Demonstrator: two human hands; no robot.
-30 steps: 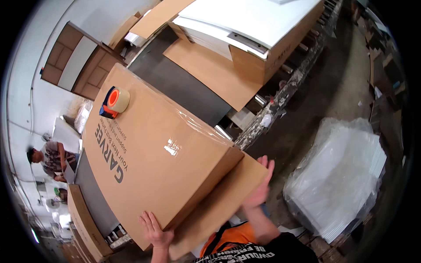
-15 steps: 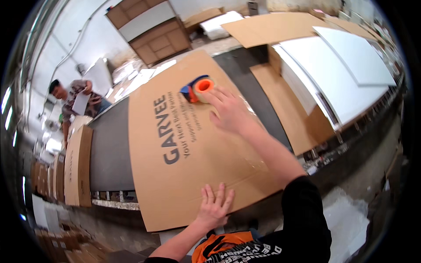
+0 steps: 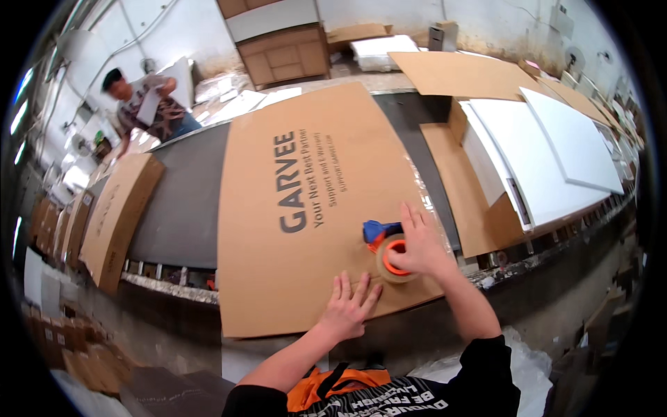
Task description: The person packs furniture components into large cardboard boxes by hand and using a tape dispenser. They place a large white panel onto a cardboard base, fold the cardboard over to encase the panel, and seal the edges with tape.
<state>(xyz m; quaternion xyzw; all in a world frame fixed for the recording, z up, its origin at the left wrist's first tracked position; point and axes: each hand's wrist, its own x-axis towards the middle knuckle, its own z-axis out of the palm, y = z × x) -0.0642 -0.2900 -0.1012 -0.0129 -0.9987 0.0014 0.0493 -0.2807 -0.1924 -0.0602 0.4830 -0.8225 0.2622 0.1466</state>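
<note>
A large flat brown carton [image 3: 260, 267] with dark print lies across the dark conveyor belt in front of me. My left hand [image 3: 345, 309] rests palm down on its near edge, fingers spread. On the right part of the carton, close to the near edge, my right hand [image 3: 424, 249] grips a tape dispenser [image 3: 381, 231]. The dispenser has a blue head, an orange hub and a roll of tape. The thumb of that hand is at the hub, and its fingers reach over the far side of the roll.
To the right, an open carton [image 3: 458, 201] holds white panels [image 3: 507, 149]. A closed carton [image 3: 118, 208] stands on the left of the belt [image 3: 180, 201]. Beyond it, a co-worker [image 3: 149, 111] holds a white piece. Clear plastic wrap [image 3: 531, 361] lies low at right.
My right hand has come from the carton's far middle toward its near right edge and now grips the tape dispenser, which moved with it. My left hand stays on the near edge.
</note>
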